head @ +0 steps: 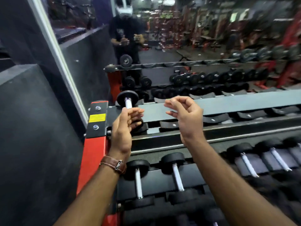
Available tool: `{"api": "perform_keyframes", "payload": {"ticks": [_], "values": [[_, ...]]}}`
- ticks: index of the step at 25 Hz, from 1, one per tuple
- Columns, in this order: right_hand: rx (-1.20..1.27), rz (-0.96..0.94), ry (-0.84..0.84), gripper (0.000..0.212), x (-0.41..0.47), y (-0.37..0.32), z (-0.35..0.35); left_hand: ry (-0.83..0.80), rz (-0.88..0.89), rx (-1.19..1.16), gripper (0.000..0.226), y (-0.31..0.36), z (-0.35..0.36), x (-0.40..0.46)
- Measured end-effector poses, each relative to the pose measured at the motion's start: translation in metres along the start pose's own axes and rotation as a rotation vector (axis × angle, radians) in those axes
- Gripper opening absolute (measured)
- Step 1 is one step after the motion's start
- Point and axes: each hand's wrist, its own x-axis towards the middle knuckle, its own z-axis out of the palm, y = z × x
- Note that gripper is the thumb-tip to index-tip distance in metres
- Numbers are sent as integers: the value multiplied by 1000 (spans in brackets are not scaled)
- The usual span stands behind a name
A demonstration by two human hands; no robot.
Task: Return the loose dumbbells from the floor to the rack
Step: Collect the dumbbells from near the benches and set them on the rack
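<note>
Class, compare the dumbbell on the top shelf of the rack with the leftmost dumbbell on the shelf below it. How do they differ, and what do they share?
The top-shelf dumbbell sits alone at the rack's left end; the lower-shelf dumbbell has neighbours to its right. The left hand covers the near end of the top one, while the lower one shows both heads and its whole bar. Nothing touches the lower one. Both have round black heads and a bright metal bar.

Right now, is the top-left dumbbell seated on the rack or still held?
Seated. The dumbbell lies across the top tier of the rack. The left hand has loose fingers at its handle, no grip; the right hand is empty.
</note>
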Motion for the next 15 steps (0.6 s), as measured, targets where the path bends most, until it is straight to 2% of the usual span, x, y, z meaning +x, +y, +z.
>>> {"api": "perform_keyframes", "payload": {"ticks": [2,6,12,15], "values": [[-14,-75,80,4,-50,-31,-29,-127,-3,-49,54,9,14,-37],[-108,-226,297,27,-147,-96,-81,-363,1,-93,55,36,70,-115],[-261,-368,590,19,-303,-193,-183,-707,-36,-181,53,66,161,-265],[-328,-441,821,27,-397,-245,-244,-925,-78,-249,48,75,220,-357]]}}
